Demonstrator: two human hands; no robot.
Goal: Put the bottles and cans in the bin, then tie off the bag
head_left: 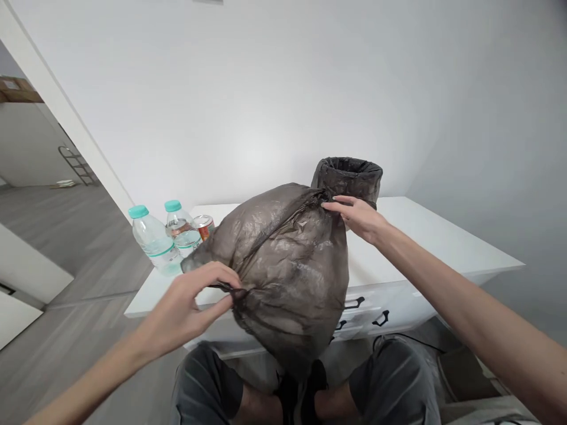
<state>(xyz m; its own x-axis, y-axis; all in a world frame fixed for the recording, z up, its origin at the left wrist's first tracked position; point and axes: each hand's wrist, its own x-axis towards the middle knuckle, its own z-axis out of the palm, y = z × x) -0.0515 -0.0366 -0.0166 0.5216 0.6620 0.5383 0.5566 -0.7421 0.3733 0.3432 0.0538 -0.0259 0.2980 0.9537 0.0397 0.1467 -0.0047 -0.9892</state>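
A dark translucent plastic garbage bag is stretched and puffed out between my hands, over the front edge of the white cabinet top. My left hand pinches the bag at its lower left, thumb and fingers together on the film. At the upper right, my right hand grips a gathered part of the same bag. Just behind that hand stands a small bin lined with a similar dark bag folded over its rim. Whether the two bags join cannot be made out.
Two clear bottles with teal caps, a left bottle and a right bottle, stand on the cabinet top beside a can. Black-handled drawers face my knees. A white wall rises behind.
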